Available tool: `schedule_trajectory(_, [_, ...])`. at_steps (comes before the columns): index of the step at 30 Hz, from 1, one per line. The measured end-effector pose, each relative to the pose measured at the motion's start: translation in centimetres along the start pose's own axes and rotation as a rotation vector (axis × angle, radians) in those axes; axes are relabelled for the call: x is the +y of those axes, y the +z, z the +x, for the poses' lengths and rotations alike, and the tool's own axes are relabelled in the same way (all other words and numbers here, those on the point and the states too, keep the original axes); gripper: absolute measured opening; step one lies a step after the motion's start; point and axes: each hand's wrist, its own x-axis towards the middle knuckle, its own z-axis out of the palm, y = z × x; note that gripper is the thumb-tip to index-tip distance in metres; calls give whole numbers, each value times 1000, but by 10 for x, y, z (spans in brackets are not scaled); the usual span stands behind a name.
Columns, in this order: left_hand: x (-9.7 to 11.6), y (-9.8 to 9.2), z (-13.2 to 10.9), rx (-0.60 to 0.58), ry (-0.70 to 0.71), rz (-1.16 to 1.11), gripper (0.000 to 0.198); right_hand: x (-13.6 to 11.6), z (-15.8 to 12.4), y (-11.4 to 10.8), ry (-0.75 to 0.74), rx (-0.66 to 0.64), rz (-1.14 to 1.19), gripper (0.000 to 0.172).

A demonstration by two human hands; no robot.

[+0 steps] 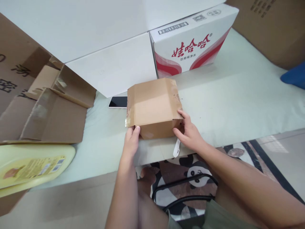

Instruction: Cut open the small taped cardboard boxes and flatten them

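A small brown cardboard box (pixel 152 101) lies on the pale green table cover, its top panel facing up and side flaps spread out at left and right. Bits of clear tape and dark print show on those flaps. My left hand (pixel 132 140) grips the near left corner, thumb on the front. At the near right corner my right hand (pixel 190 132) holds the box, thumb against the front and fingers on the right flap. Just below my right hand is a slim white object (pixel 176 149), partly hidden. A phone (pixel 118 101) lies partly under the left flap.
Behind stand large white boxes (pixel 114 70) and a red-and-white carton (pixel 190 47). Open cardboard boxes (pixel 59 117) and a yellow bottle (pixel 38 165) are at left. A blue object (pixel 295 76) and a brown carton (pixel 274 31) stand at right. The table cover (pixel 226 105) ends nearby.
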Motion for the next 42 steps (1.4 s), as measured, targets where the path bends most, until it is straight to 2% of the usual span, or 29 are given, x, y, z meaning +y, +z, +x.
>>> schedule_trajectory(11, [-1, 0, 0, -11, -9, 11, 64, -2, -1, -2, 0, -7, -21, 64])
schedule_trajectory(20, [-5, 2, 1, 21, 14, 22, 49, 2, -1, 0, -33, -2, -23, 65])
schedule_trajectory(30, [-10, 5, 2, 42, 0, 26, 45, 3, -3, 1, -26, -15, -15, 67])
schedule_trajectory(37, [-8, 3, 2, 26, -9, 24, 51, 1, -2, -2, -18, -26, -16, 67])
schedule_trajectory(42, [-9, 2, 1, 21, 57, -19, 58, 1, -2, -3, 2, -34, -4, 68])
